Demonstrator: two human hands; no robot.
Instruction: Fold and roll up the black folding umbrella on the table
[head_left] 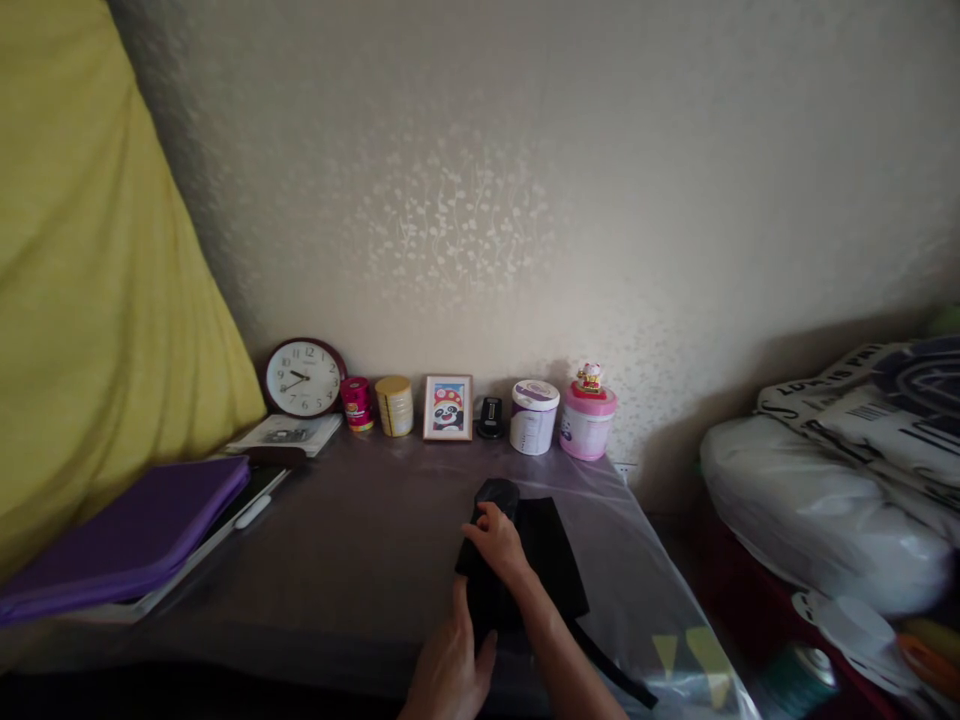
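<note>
A black fabric item [551, 560], like a soft pouch or folded cloth, lies near the front right of the table. A black strap [615, 670] trails from it towards the near edge. At its far left end sits a rounded, slightly shiny black part [496, 490]; whether it is separate from the fabric I cannot tell. My right hand [496, 545] reaches over the top, its fingers bent and pinching at this part. Below, my left hand [454, 655] holds the near left edge of the fabric between thumb and fingers. What lies under both hands is hidden.
Along the wall stand a clock [305, 377], a pink can [358, 405], a yellow-lidded can [395, 407], a panda picture frame [448, 408], a small black device [490, 418] and two tubs [534, 420]. A purple folder [135, 535] lies left. White bags [817, 510] are piled right.
</note>
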